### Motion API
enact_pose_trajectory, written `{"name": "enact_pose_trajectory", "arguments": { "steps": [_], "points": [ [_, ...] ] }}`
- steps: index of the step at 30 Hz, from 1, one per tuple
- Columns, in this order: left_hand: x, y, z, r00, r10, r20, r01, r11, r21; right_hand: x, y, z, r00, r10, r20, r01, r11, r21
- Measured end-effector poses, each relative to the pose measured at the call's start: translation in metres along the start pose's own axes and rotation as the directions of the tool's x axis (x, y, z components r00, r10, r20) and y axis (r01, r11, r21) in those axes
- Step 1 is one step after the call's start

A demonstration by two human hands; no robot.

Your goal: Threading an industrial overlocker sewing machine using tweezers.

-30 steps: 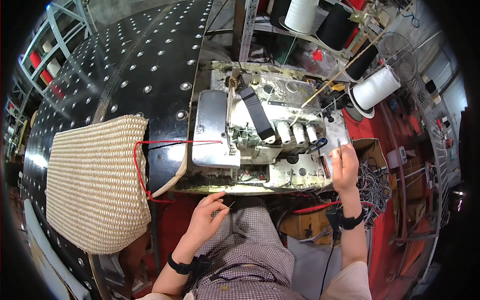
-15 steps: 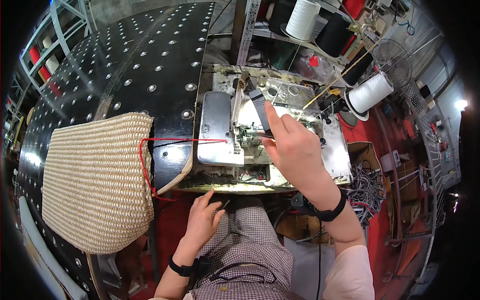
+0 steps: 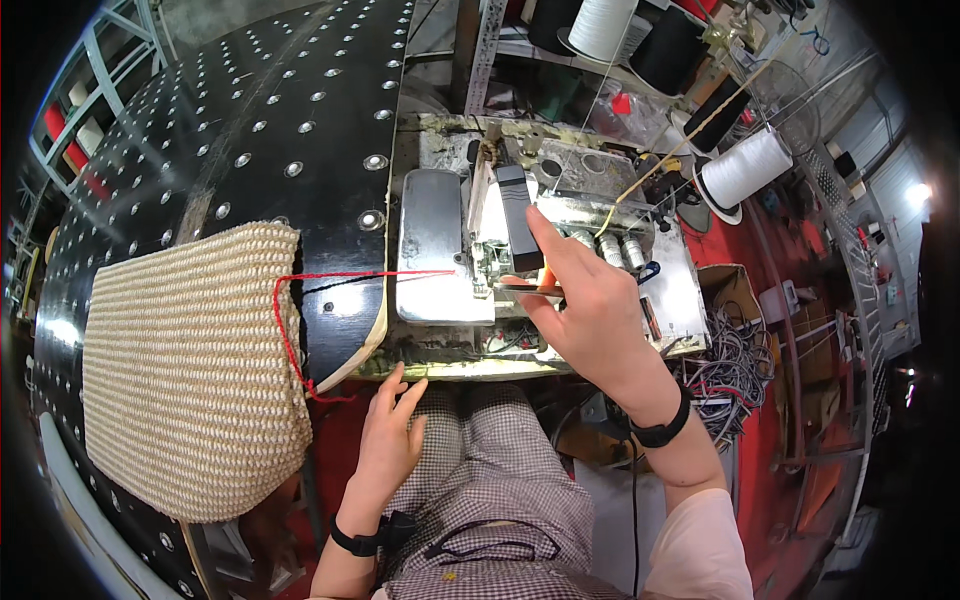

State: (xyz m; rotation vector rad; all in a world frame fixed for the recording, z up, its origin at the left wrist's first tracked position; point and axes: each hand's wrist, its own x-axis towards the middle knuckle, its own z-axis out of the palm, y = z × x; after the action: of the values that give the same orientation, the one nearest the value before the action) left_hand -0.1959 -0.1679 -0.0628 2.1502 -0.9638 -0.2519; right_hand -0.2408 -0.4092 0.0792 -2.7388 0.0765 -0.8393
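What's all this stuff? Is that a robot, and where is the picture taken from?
No robot: those are a person's own two hands. A camera on their head looks down, and its wide lens bends straight edges. The machine looks like a sewing machine, with a white spool beside it. On the black studded surface lies a beige woven piece, with a red cord at its edge. The right hand is over the machine; a slim metal thing is there, but I can't tell whether it's held. The left hand holds nothing that I can see.
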Motion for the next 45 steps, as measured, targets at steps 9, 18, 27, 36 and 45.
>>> {"name": "enact_pose_trajectory", "arguments": {
  "steps": [9, 18, 27, 36, 45],
  "points": [
    [0.021, 0.028, -0.030, 0.995, 0.089, -0.051, -0.093, 0.993, -0.077, -0.056, 0.049, -0.023, 0.822, 0.509, -0.256, -0.353, 0.808, 0.472],
    [0.082, 0.027, -0.011, 0.935, 0.205, -0.289, -0.215, 0.977, -0.003, -0.091, 0.268, 0.007, 0.498, 0.867, 0.021, -0.803, 0.452, 0.388],
    [0.130, 0.009, 0.011, 0.843, 0.432, -0.320, -0.264, 0.851, 0.455, -0.113, 0.306, 0.058, 0.859, 0.512, 0.004, -0.492, 0.823, 0.282],
    [0.128, 0.010, 0.011, 0.859, 0.443, -0.258, -0.257, 0.808, 0.531, -0.149, 0.281, 0.029, 0.831, 0.556, -0.017, -0.528, 0.798, 0.290],
    [0.128, 0.012, 0.011, 0.854, 0.450, -0.261, -0.267, 0.810, 0.523, -0.143, 0.256, 0.032, 0.808, 0.588, -0.032, -0.553, 0.777, 0.299]
  ]
}}
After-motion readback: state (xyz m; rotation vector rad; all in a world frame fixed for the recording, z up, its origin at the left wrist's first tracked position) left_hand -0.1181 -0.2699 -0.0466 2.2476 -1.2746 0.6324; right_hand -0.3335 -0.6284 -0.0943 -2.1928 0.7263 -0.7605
